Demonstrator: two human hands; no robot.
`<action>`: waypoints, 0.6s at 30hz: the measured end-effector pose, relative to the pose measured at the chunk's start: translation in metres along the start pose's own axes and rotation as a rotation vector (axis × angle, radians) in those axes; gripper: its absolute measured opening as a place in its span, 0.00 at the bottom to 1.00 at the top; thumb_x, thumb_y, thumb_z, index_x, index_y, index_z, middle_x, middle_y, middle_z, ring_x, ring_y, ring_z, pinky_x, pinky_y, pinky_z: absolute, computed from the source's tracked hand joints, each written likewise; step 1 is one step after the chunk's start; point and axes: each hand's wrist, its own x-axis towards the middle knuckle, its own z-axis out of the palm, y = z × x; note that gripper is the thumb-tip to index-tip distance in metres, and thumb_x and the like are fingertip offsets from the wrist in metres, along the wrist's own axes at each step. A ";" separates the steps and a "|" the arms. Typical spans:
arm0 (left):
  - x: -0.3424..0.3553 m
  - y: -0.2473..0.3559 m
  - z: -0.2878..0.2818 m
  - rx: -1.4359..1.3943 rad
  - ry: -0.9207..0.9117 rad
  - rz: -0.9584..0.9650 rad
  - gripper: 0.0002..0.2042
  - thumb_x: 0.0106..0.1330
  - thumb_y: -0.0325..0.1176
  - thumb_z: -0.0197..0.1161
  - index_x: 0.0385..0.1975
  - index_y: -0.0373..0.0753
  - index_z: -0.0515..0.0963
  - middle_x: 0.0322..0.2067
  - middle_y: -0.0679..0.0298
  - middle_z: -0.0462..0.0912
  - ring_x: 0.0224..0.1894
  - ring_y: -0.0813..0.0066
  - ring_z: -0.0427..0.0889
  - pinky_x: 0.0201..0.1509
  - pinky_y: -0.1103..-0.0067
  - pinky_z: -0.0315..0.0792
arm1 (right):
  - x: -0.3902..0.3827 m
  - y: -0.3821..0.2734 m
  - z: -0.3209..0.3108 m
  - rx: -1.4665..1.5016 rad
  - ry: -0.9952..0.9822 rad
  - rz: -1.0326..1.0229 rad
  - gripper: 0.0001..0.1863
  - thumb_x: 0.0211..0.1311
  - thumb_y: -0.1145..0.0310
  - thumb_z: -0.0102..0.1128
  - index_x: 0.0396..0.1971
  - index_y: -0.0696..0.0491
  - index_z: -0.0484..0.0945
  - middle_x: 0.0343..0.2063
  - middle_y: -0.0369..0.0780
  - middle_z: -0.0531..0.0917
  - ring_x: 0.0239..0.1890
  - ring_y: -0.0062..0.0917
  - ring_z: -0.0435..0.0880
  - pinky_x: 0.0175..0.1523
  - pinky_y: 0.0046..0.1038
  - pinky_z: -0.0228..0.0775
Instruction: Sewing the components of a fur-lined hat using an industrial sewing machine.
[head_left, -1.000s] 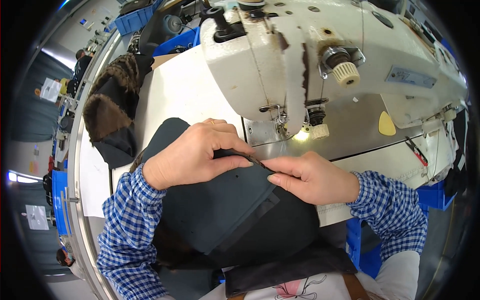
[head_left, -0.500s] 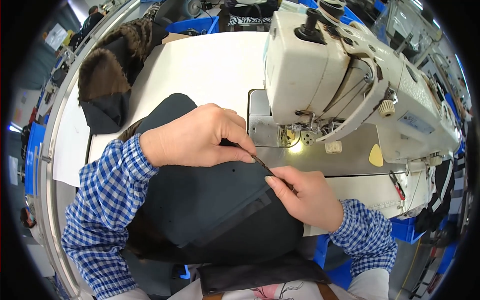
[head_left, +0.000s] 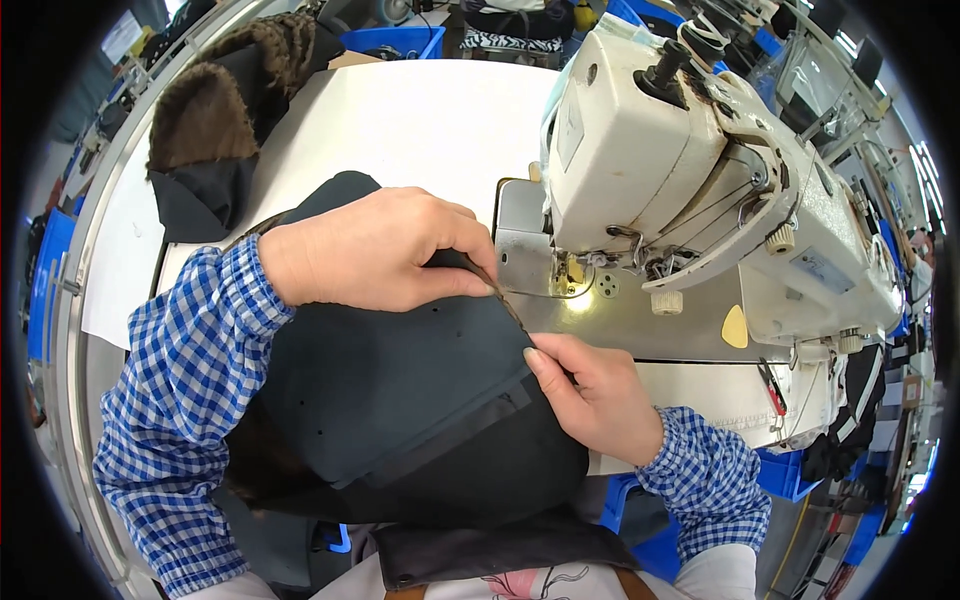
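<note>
Head view, left hand point(head_left: 375, 250): fingers closed, pinching the dark fabric piece point(head_left: 400, 390) at its edge.
Right hand point(head_left: 595, 395): fingertips pressed shut on the same edge.
Fabric position: beside the sewing machine point(head_left: 690, 180), short of the needle.
Progress: edge aligned; stitching apparently not yet begun.

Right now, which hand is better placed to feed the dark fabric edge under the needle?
Probably left. The left hand pinches the dark fabric edge right beside the sewing machine needle area; the right hand grips the edge farther back.
</note>
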 end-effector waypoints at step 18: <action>0.051 -0.035 0.013 0.403 0.105 0.244 0.13 0.61 0.41 0.74 0.43 0.45 0.88 0.43 0.63 0.87 0.53 0.59 0.81 0.68 0.65 0.67 | 0.032 0.018 -0.010 0.404 -0.219 0.669 0.18 0.77 0.63 0.56 0.41 0.67 0.81 0.23 0.38 0.84 0.20 0.17 0.81 0.23 0.23 0.73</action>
